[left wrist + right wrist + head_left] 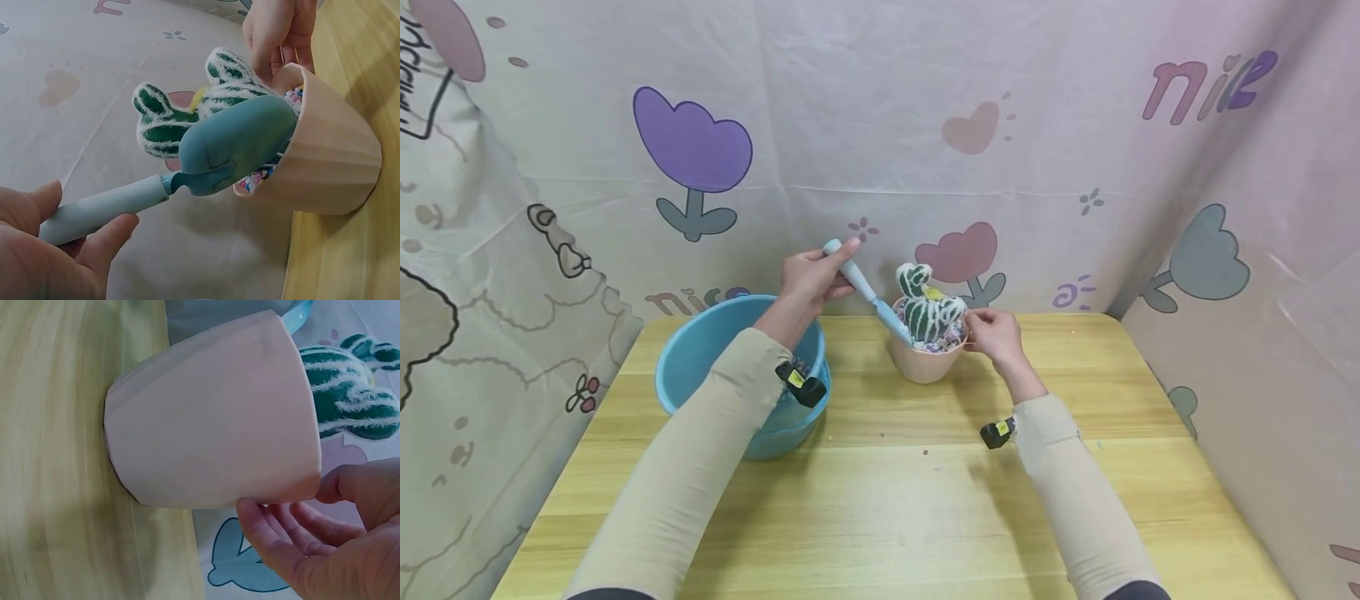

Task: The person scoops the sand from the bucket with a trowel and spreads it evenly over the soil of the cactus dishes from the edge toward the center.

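A pale pink pot (925,363) stands on the wooden table (887,483), holding a green, white-striped cactus (927,305) set in coloured gravel (253,182). My left hand (811,279) grips the handle of a light blue trowel (861,287). The trowel blade (240,147) is tipped into the pot, against the cactus (169,122). At the pot's right side, my right hand (992,329) pinches the rim. In the right wrist view the fingers (281,534) curl at the rim of the pot (212,425).
A blue plastic basin (700,350) sits on the table left of the pot, under my left forearm. Printed cloth walls close in the back and both sides. Bare tabletop lies in front of the pot.
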Demonstrator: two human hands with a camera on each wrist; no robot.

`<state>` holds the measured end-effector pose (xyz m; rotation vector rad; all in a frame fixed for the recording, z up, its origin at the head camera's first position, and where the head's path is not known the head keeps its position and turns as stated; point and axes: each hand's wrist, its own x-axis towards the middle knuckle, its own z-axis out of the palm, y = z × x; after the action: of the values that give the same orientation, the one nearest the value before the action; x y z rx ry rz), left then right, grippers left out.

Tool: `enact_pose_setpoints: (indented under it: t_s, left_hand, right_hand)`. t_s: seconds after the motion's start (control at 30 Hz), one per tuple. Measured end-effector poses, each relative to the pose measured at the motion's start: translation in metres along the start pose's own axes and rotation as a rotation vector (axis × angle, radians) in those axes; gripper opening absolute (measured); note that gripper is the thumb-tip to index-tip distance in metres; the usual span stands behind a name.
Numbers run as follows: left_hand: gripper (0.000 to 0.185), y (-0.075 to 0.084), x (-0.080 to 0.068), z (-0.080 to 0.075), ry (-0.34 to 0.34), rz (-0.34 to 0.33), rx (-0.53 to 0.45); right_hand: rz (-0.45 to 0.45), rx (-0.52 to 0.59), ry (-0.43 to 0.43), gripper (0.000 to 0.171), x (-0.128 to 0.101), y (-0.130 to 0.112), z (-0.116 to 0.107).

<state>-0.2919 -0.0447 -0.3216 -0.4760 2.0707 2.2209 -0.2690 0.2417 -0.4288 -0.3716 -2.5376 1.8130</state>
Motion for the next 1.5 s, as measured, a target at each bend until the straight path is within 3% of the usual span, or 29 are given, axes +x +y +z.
enact_pose_setpoints:
  t_s: [0.53, 1.13, 1.5]
  left_hand:
    - [0.064, 0.007, -0.005, 0.006, 0.028, 0.039, 0.093]
    - [0.05, 0.009, -0.004, 0.016, -0.024, 0.13, 0.139]
    - [0.048, 0.015, -0.005, -0.001, -0.009, 0.108, 0.142]
  right_hand:
    - [0.017, 0.008, 0.041, 0.038, -0.01, -0.005, 0.003]
    - [0.02, -0.007, 0.028, 0.039, -0.01, -0.005, 0.002]
    - [0.036, 0.012, 0.024, 0.039, -0.009, -0.004, 0.002]
